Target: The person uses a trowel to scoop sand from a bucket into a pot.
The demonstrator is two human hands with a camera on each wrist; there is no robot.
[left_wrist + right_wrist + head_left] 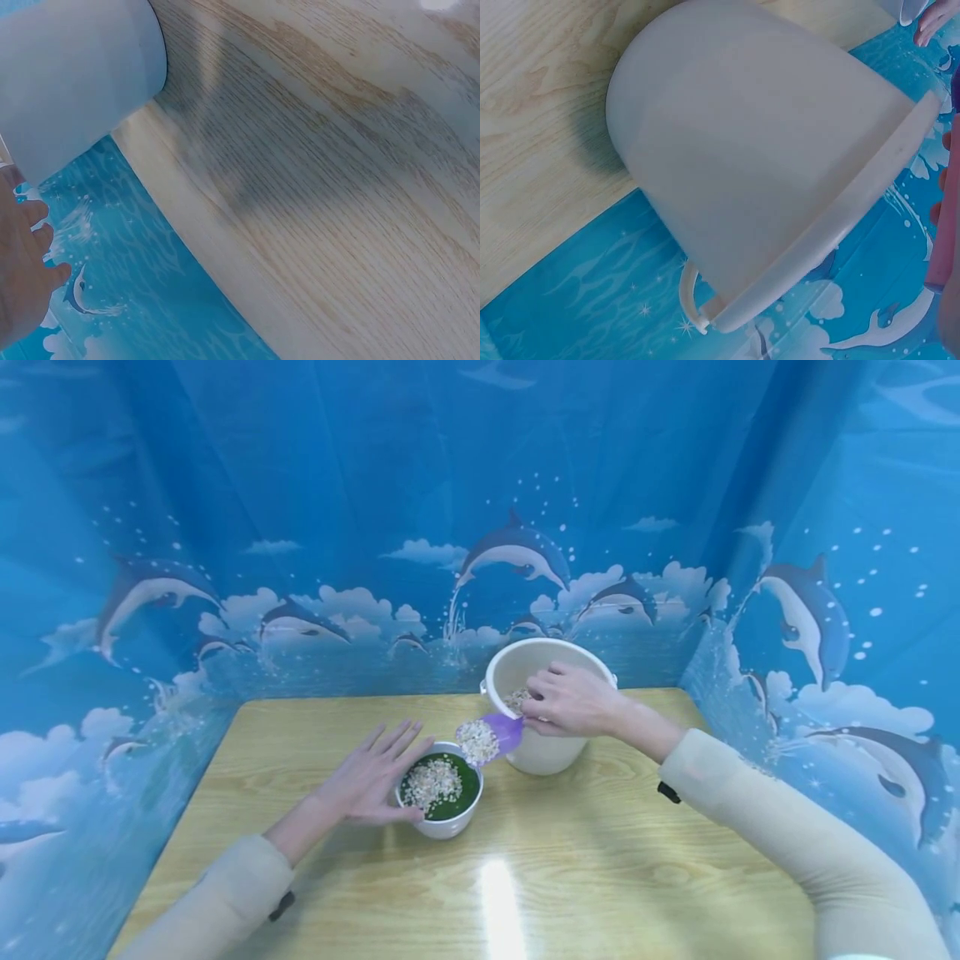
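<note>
In the head view my right hand (573, 700) grips a small purple scoop (512, 735) by its handle, which looks pink (949, 202) in the right wrist view. Pale flakes like oats (477, 742) fill the scoop, tilted beside the right rim of a white bowl (442, 831). Similar flakes (433, 783) lie in a heap on the bowl's green inside. With fingers straight and spread, my left hand (367, 781) rests against the bowl's left side, thumb near the rim. A white bucket (546, 753) stands under my right hand, with more flakes (517, 698) inside.
The wood-grain table (315, 735) carries the bowl and bucket. A blue curtain (375, 485) printed with dolphins surrounds its back and sides. On the bucket's side sits a white handle lug (690, 296). Light glares off the table front.
</note>
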